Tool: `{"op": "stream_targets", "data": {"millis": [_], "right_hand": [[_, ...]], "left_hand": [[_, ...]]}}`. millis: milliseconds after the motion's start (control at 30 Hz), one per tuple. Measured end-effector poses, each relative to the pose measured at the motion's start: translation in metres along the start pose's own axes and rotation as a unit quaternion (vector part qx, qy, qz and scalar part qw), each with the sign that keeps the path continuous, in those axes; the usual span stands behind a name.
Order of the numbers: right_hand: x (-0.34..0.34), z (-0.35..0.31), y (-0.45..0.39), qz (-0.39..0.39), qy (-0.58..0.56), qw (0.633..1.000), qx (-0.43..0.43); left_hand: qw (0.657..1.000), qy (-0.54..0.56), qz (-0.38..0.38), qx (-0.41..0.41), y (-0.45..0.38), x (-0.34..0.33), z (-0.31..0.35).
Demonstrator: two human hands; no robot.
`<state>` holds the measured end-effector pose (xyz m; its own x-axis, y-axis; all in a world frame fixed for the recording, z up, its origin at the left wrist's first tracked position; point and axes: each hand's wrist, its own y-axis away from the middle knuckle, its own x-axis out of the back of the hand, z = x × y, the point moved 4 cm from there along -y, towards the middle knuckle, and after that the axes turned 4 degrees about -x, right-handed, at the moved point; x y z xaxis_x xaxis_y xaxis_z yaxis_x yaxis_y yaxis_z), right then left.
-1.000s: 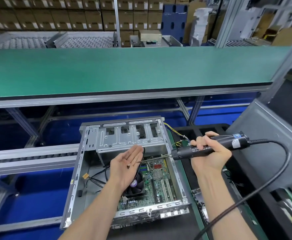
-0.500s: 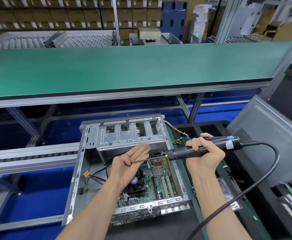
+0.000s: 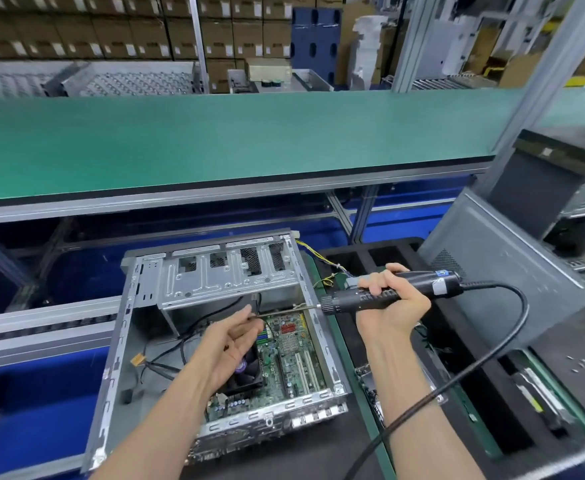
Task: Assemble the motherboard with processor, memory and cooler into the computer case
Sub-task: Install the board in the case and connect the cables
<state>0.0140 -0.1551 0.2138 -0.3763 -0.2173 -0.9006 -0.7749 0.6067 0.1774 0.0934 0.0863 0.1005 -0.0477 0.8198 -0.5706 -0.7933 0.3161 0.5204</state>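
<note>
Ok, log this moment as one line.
left hand: palm up, fingers at bit tip | right hand: grips electric screwdriver | motherboard: in computer case | screw: not visible
</note>
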Motion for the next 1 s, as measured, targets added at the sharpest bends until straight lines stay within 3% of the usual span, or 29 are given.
{"op": "stream_targets", "data": {"millis": [167,1000], "right_hand": [[0.001,-0.006,0.001,0.013,0.005,1.000,0.005],[0.017,-0.001,-0.005,0.078,-0.025,0.996,0.025]], "left_hand": [[0.999,-0.030,0.005,-0.029,-0.013,0.005,-0.006],[0.992,0.035,0.019,-0.116,-0.013,-0.018,-0.008]]}}
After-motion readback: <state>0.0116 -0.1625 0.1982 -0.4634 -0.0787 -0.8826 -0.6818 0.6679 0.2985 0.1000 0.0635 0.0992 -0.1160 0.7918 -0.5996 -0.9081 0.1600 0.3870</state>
